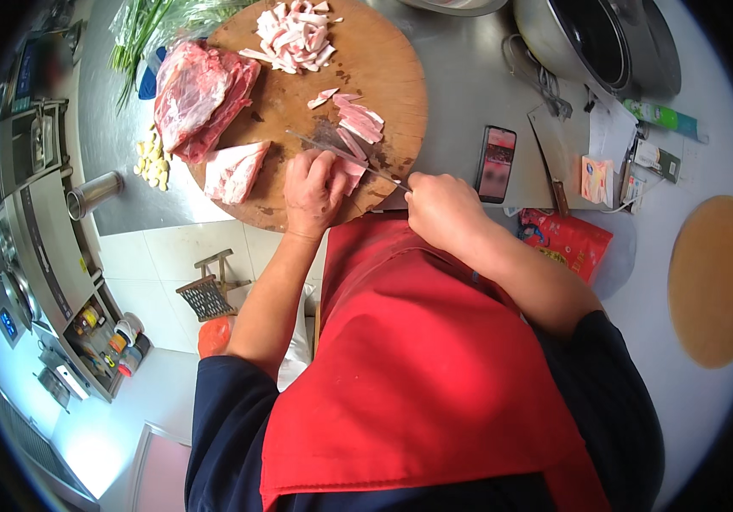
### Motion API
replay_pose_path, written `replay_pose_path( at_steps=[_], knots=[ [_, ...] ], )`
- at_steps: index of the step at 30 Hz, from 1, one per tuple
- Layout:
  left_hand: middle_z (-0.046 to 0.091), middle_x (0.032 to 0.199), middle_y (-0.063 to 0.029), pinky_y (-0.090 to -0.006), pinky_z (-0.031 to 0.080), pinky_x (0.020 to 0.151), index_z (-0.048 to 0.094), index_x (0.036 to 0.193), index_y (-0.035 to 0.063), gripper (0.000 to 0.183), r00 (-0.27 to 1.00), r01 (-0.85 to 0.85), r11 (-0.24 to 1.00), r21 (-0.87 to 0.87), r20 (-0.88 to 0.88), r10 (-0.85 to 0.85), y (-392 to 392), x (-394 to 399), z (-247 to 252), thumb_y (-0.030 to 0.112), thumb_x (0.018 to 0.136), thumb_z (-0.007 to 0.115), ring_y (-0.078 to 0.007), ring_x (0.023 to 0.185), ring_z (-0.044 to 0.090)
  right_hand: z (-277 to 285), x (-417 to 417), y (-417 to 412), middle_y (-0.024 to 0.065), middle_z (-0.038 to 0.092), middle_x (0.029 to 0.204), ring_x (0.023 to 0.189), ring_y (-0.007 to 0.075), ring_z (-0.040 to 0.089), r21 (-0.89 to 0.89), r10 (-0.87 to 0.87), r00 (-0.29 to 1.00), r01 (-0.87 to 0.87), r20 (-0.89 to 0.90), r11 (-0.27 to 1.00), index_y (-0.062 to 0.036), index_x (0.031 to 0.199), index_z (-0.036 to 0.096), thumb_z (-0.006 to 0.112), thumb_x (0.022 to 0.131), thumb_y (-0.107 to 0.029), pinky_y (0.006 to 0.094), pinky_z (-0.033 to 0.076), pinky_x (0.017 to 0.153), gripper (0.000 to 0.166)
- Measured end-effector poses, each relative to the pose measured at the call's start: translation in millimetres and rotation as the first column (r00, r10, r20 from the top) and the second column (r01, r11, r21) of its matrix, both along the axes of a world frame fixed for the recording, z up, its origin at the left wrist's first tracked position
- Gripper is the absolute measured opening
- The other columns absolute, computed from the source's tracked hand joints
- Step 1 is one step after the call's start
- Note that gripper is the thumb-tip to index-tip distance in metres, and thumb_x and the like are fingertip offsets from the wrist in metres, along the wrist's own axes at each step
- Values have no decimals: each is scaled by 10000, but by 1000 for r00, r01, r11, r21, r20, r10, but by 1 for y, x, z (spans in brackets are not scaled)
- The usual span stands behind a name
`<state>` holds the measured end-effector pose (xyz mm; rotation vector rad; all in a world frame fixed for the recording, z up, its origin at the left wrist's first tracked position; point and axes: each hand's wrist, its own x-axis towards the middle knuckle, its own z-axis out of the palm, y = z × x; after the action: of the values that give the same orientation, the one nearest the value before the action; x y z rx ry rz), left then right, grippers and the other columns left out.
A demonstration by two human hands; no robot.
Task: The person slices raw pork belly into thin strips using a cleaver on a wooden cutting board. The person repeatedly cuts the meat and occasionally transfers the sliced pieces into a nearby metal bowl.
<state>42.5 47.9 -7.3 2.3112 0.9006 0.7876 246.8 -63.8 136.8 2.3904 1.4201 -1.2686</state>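
Observation:
On a round wooden cutting board (pixel 395 70), my left hand (pixel 313 192) presses a small piece of meat (pixel 354 174) with its fingers curled. My right hand (pixel 444 208) grips a knife (pixel 329 147), whose blade runs along the meat just past my left knuckles. Beyond the blade lie several cut meat slices (pixel 360 120). A heap of pale, fatty strips (pixel 296 38) sits at the board's far side. To the left are a large raw meat joint (pixel 197 96) and a smaller fatty chunk (pixel 236 169). The knife handle is mostly hidden in my right hand.
Garlic cloves (pixel 153 160) and a metal cylinder (pixel 94 195) are left of the board, with green stalks (pixel 139 41) behind. On the right are a phone (pixel 496 164), another broad-bladed knife (pixel 552 153), a red packet (pixel 568 243) and a large pot-like appliance (pixel 548 48).

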Motion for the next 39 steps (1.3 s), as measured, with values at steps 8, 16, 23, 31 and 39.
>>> replay_pose_path(
  at_steps=[8,16,23,31,39],
  knots=[
    [696,1077,-141,-458,556,820,725,1167,77,337,1000,-12,1000,-27,10,12,-5,1,1,99,848,830,-365,928,652,-1,-1,0,295,793,1071,1025,485,776,-102,18,999,-14,33,995,21,1055,747,671,918,-88,595,612,934,191],
    [712,1076,-161,-452,565,823,704,1146,55,299,1000,-2,1000,4,7,2,-4,3,4,46,868,813,-374,932,679,-33,-13,59,290,793,1135,1069,481,771,-51,65,996,-68,-57,996,17,1103,804,691,916,-110,570,615,951,253],
    [704,1046,-149,-445,561,822,721,1136,48,271,995,9,999,-38,95,-5,1,-1,5,35,877,804,-359,929,676,-12,12,23,285,796,1077,1035,494,771,-82,33,999,-31,23,996,7,1038,790,656,914,-91,580,615,936,207],
    [697,1034,-142,-431,555,792,729,1114,43,265,997,-9,1000,-10,70,9,-2,-3,4,33,860,805,-342,882,660,-3,-2,4,288,794,1022,991,494,773,-25,84,996,-83,14,996,14,1042,737,633,915,-74,597,612,915,186],
    [701,1069,-148,-446,571,856,700,1137,55,314,996,28,1000,13,81,-29,-3,-2,-3,54,847,822,-363,952,676,-23,-4,7,308,775,1013,1005,522,749,-35,56,998,-57,-33,998,28,1008,729,665,953,-126,608,597,923,176]
  ],
)
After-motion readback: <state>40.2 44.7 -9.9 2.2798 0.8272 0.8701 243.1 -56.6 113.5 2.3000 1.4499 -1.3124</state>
